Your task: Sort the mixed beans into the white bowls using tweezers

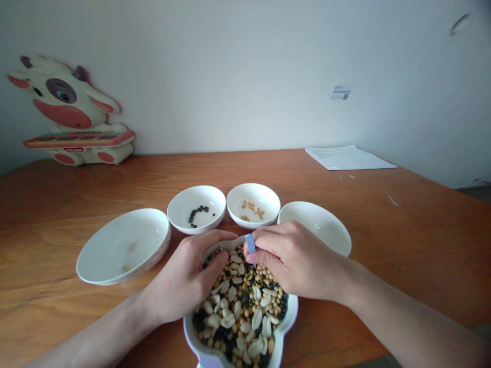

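Indoors, wooden table (414, 230) meets pale wall (230, 76); left grip (190, 271) clasps tray (290, 317); right grip (293, 255) pinches blue tool (250, 243).

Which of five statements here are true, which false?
1. The right hand grips a slim light-blue tool. True.
2. The round white bowl with black beans stands left of the round white bowl with tan beans. True.
3. The left hand is inside the black-bean bowl. False: it touches a white lobed container of peanuts and beans.
4. The cream-and-red cow-shaped toy keyboard stands at the right. False: at the left.
5. White paper lies on the brown wooden table. True.
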### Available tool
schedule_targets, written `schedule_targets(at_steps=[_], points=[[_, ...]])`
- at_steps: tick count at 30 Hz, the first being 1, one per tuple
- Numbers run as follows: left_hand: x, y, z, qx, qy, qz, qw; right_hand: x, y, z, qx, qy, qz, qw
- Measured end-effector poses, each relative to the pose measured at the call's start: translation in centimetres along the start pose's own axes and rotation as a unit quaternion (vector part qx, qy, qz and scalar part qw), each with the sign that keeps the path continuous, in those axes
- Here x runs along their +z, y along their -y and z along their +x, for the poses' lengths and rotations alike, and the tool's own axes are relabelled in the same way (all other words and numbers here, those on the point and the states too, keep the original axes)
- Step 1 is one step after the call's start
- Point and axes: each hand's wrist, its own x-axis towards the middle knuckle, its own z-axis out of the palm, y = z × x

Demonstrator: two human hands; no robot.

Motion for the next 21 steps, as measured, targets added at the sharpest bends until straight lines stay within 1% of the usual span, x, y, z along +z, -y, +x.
schedule_targets(at_steps=[10,17,21], points=[[-0.1,-0.14,0.1,-0.004,0.007,0.0,1.0,0.07,-0.21,-0.03,-0.008,-0.016,0.018,1.0],[-0.01,-0.19,0.17,-0.005,-0.003,-0.005,1.0,-0.04,-0.17,0.0,0.002,-0.02,0.027,0.999],[-0.03,-0.24,0.13,-0.007,-0.001,-0.011,1.0,-0.2,-0.01,-0.12,-0.009,-0.014,0.048,0.999]])
